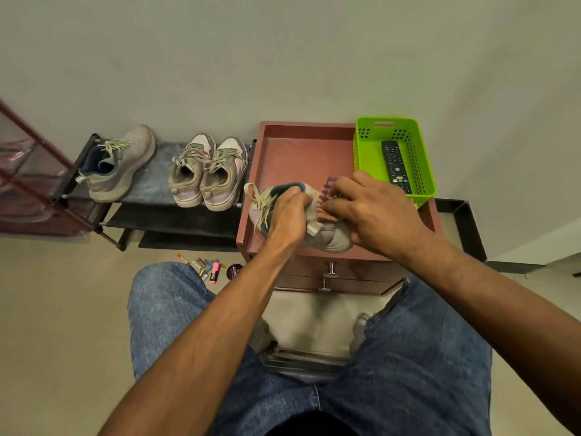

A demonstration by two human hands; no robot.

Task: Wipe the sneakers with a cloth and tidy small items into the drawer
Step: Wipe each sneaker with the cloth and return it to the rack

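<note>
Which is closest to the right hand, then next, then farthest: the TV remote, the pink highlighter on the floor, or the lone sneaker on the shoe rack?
Measured from the right hand in the head view:
1. TV remote, in the green basket just behind the hand.
2. Pink highlighter, on the floor down to the left.
3. Lone sneaker, far left on the shoe rack.

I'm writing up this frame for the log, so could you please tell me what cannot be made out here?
All in the head view:
- Cloth: mostly covered by the right hand; its full size is hidden.
- Sneaker on the cabinet top: its middle is hidden by the left hand.
- Small items on the floor: too small to identify individually.
- Drawer contents: the fronts hide the insides.
- Remote labels: too small.
</note>
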